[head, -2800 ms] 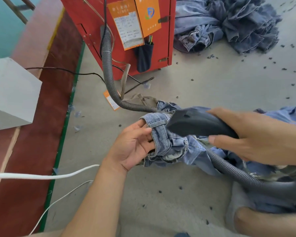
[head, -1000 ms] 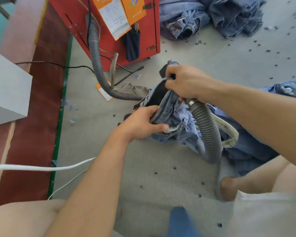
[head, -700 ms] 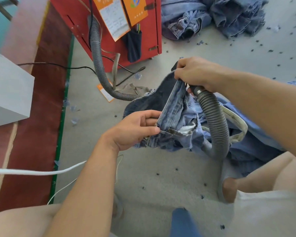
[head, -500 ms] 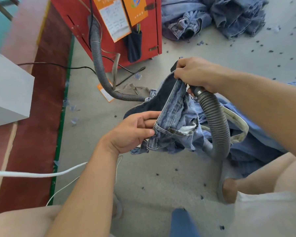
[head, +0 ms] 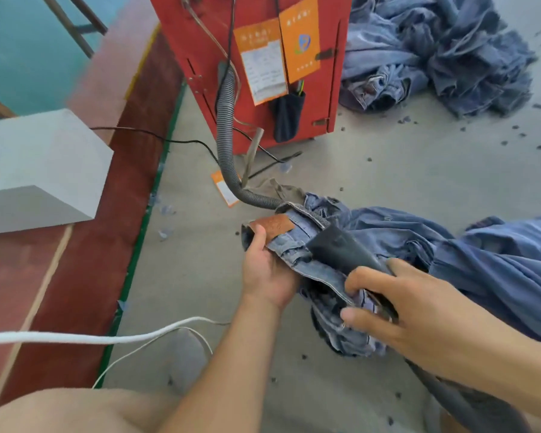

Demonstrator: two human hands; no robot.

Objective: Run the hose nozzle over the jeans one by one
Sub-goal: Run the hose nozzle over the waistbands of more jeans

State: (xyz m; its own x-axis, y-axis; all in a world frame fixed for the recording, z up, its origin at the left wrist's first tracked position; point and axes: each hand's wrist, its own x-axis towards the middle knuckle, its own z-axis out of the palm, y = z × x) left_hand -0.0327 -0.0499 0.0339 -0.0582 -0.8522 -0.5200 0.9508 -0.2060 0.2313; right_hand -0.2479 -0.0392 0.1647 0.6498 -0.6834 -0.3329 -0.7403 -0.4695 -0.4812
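Now | left hand [head: 267, 270] grips waistband of jeans [head: 297, 242] at centre, thumb by leather patch [head: 272, 225] | right hand [head: 400, 310] wrapped around black nozzle [head: 341, 250], mouth on denim | tip: hold cloth taut, sweep nozzle flat along waistband | 1 heap of jeans [head: 434, 54] far right.

A grey concrete floor [head: 403, 170], speckled with dark scraps, carries a red cabinet [head: 206, 73], a heap of jeans [head: 434, 54] beside it, more jeans [head: 497, 270] nearer, and a ribbed hose [head: 225, 145].
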